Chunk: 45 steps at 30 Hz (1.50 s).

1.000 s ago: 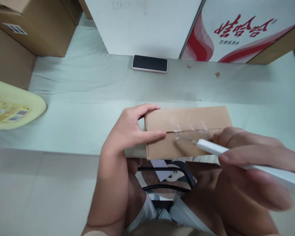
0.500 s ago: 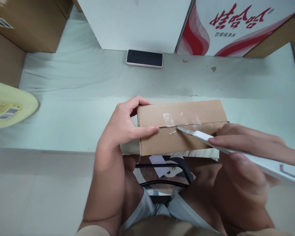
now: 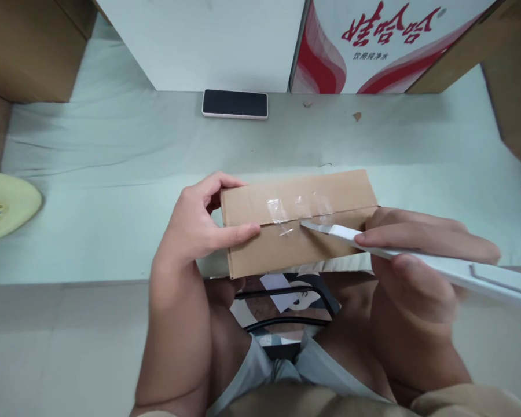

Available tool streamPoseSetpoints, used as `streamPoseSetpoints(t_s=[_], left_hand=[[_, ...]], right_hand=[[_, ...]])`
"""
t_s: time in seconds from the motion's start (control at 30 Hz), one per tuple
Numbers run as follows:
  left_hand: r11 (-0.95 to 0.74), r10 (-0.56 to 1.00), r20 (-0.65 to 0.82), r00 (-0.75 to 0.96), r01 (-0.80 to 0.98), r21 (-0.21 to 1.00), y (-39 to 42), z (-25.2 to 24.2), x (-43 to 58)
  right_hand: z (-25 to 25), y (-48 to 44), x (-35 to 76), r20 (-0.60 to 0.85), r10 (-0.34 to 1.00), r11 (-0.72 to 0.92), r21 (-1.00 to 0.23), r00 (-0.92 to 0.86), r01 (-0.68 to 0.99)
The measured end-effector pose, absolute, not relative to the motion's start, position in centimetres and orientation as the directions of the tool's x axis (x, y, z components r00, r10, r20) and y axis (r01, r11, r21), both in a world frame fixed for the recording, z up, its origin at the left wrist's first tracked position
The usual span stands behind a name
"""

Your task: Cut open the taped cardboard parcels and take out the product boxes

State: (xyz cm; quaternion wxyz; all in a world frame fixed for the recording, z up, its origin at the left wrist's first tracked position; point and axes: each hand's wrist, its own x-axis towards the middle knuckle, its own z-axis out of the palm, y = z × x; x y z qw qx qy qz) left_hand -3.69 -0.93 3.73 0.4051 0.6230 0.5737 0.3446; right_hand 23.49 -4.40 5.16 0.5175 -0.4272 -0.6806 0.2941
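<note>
A small brown cardboard box (image 3: pixel 252 255) lies at the table's front edge, with a seam along its top and strips of clear tape across it. My left hand (image 3: pixel 200 223) grips the box's left end, thumb on the top face and fingers at the far side. In my right hand (image 3: pixel 421 255) is a white utility knife (image 3: pixel 391 253), its metal blade out. The blade's tip touches the box at the seam, just right of the tape's left strip. Part of my right hand rests by the box's right end.
A dark-screened phone (image 3: pixel 235 104) lies beyond the box, before a white box (image 3: pixel 212 46) and a red-and-white carton (image 3: pixel 373 52). Brown boxes (image 3: pixel 30 52) stand at the far left, near a yellow bottle (image 3: pixel 8 202). Small scraps lie on the pale green table (image 3: pixel 113 226).
The whole view has shifted, so the table's items appear further left. Against the box, the blade's tip has moved slightly to the right along the seam. Both hands keep their hold.
</note>
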Motion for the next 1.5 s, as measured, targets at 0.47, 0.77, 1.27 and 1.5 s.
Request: streamPoseSetpoints(t_s=[0.47, 0.77, 1.27, 1.5], left_hand=[[-0.024, 0.996, -0.019, 0.09, 0.453, 0.891, -1.0, 3.5, -3.7], [-0.006, 0.996, -0.034, 0.084, 0.438, 0.899, -1.0, 3.7, -3.5], [0.007, 0.995, -0.045, 0.086, 0.406, 0.914, -1.1, 4.1, -3.5], [0.002, 0.995, -0.04, 0.092, 0.379, 0.926, -1.2, 4.0, -3.7]], right_hand=[[5.3, -3.9, 23.0, 0.543, 0.823, 0.568, -0.79, -0.168, 0.23], [5.9, -4.5, 22.3, 0.499, 0.861, 0.503, -0.808, -0.097, 0.307], [4.9, -4.6, 23.2, 0.541, 0.841, 0.518, -0.785, -0.033, 0.339], [5.8, -4.5, 23.4, 0.547, 0.837, 0.534, -0.822, 0.009, 0.199]])
